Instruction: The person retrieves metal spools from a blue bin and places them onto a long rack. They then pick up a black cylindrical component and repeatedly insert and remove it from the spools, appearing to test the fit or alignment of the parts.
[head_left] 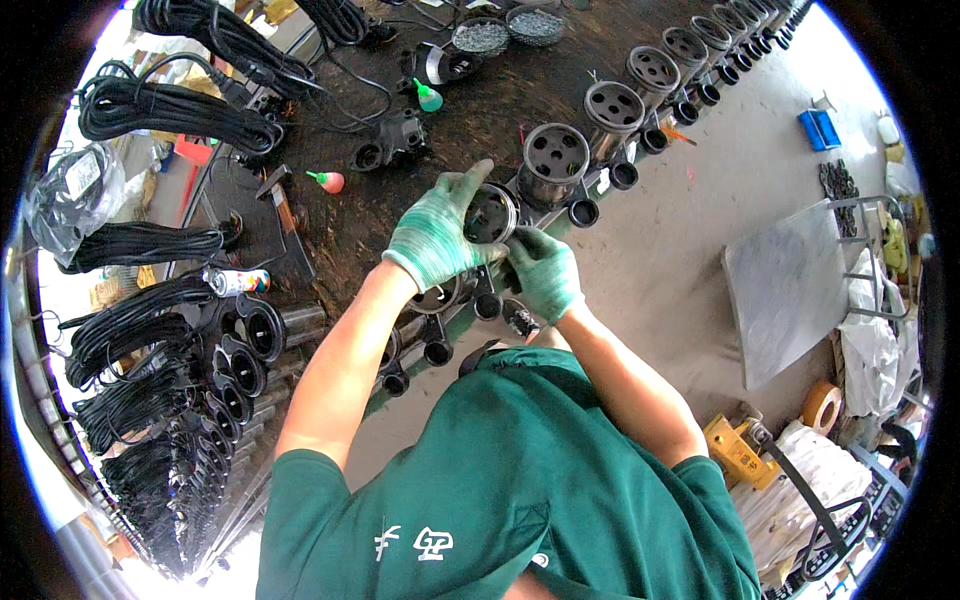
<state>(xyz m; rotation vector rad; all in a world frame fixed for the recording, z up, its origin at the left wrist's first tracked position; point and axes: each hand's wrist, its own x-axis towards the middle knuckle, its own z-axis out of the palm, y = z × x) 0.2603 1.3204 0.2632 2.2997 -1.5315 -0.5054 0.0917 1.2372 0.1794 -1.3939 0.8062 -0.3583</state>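
Note:
Both my hands wear green-and-white knit gloves and meet at a round metal cylinder with a black inner end, at the table's near edge. My left hand is closed around the cylinder's left side, its fingers along the far rim and thumb at the near side. At the lower right of the same rim, my right hand has its fingers curled in against it; the fingertips are partly hidden. Just right of the cylinder stands a similar metal cylinder with a holed black top and a black side spout.
More such cylinders run along the edge to the far right. On the dark worktable lie a hammer, a red-capped bottle, a green bottle and a black casting. Coiled black cables fill the left. A metal cart stands right.

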